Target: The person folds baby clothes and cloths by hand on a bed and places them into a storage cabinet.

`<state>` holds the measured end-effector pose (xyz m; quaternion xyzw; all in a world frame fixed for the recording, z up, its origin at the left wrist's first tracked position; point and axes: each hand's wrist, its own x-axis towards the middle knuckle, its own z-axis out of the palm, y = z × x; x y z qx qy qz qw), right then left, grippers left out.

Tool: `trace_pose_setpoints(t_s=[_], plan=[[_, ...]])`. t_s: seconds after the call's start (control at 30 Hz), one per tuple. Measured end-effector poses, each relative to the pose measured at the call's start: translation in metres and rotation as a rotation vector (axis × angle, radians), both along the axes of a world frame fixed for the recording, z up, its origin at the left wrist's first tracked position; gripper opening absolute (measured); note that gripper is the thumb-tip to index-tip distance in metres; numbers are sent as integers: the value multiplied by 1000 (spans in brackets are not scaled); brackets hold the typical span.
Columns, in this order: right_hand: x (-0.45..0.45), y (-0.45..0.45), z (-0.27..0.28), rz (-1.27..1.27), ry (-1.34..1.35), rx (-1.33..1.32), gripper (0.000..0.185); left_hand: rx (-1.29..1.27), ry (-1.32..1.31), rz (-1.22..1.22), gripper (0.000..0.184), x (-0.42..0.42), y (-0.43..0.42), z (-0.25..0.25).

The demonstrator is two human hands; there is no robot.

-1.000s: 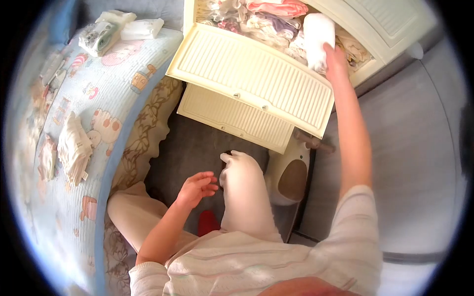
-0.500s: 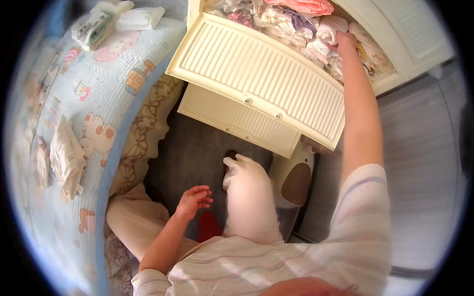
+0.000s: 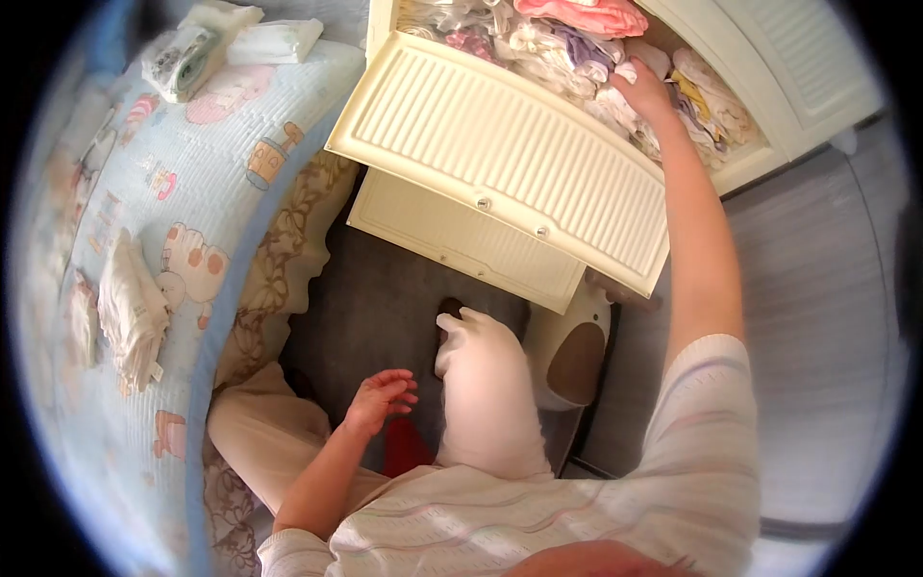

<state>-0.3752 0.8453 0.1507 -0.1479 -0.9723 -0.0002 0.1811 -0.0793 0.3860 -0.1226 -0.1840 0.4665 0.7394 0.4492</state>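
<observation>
An open cream drawer (image 3: 500, 144) full of crumpled clothes (image 3: 548, 53) is at the top. Inside it on the right, my right hand (image 3: 646, 91) has its fingers on a white cloth (image 3: 625, 72), next to purple and yellow pieces. Pink cloth (image 3: 586, 14) lies at the drawer's back. My left hand (image 3: 378, 399) hangs above the floor between my legs, fingers loosely spread and holding nothing.
On the left is a bed with a light blue patterned cover (image 3: 192, 192), bearing folded white cloths (image 3: 135, 308) and wrapped packs (image 3: 274, 40). A lower drawer (image 3: 461, 240) also stands out. Beside it is a white and brown bin (image 3: 572, 361).
The white bundle my right hand held has been put down in the drawer's right part. That hand then shifted left onto another cloth. My left hand has barely moved.
</observation>
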Motion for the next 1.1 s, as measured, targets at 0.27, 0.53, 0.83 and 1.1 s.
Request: trace_pose_setpoints(t_s=[0.27,0.53,0.83,1.1], plan=[[7,15,11,60,2,-259,62,-37,29,-25,21,1,-5,13],[-12,11,8,67,123,-178,55,-50,44,27,20,12,-21,7],[42,-20,-31,114,127,226,84,-41,14,9,21,6,-18,3],[18,3,-33,112,80,128,77,-52,15,20,19,4,-15,-3]])
